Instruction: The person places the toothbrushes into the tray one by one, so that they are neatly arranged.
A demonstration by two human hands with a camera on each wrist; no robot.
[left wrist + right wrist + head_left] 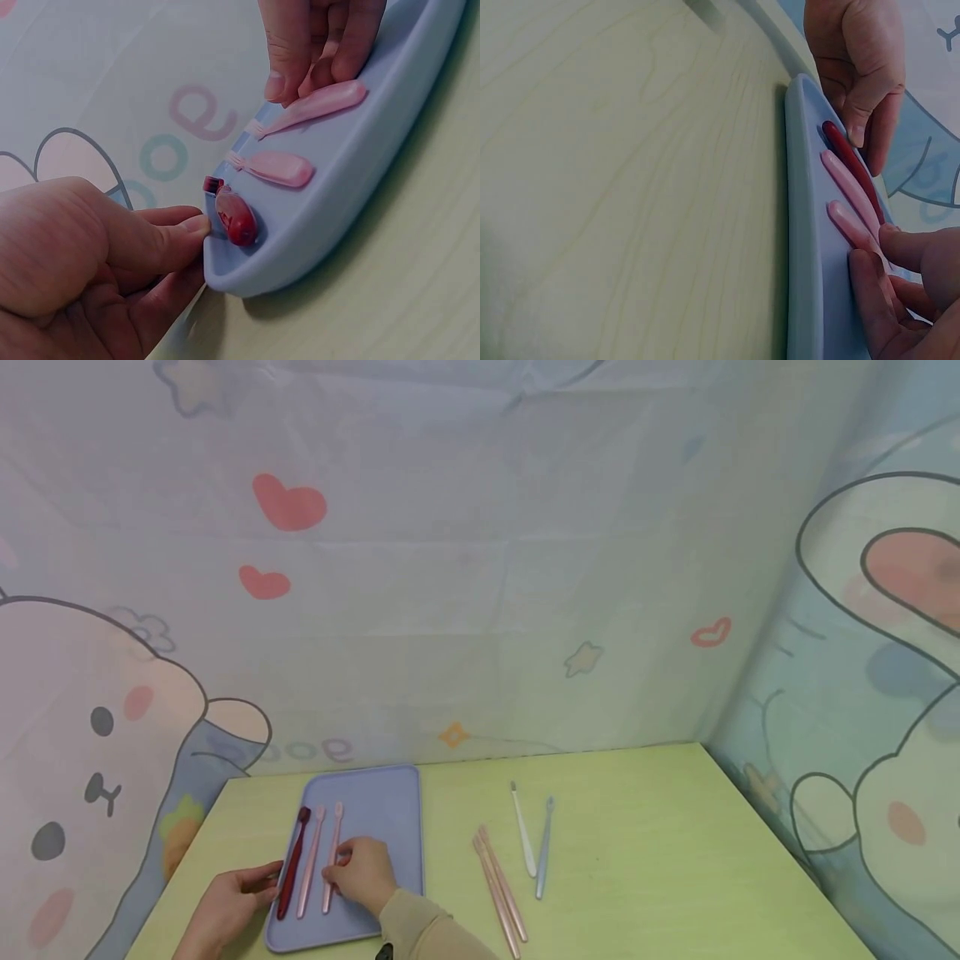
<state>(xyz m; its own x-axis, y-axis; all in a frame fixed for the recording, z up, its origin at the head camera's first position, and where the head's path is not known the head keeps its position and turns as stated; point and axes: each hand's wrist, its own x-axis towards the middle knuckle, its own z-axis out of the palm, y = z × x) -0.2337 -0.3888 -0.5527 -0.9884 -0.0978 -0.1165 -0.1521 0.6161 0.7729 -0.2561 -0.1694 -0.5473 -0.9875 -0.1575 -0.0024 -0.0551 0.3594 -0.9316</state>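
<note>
A blue-grey tray [390, 810] lies on the table's left side. In it, side by side, are a dark red toothbrush [291, 872], a pink toothbrush [309, 868] and a second pink toothbrush [337, 828]. My left hand [228, 908] holds the tray's left rim between thumb and fingers, close by the red toothbrush. The right hand [366, 870] pinches the second pink toothbrush, which lies against the tray floor. In the left wrist view, that toothbrush's handle end [337, 99] shows below the right hand's fingertips [277, 84].
Right of the tray on the pale yellow-green table [660, 843] lie several pinkish toothbrushes [498, 885] close together. Beyond them are a white toothbrush [524, 831] and a blue toothbrush [544, 847]. A printed cloth [480, 568] hangs behind the table.
</note>
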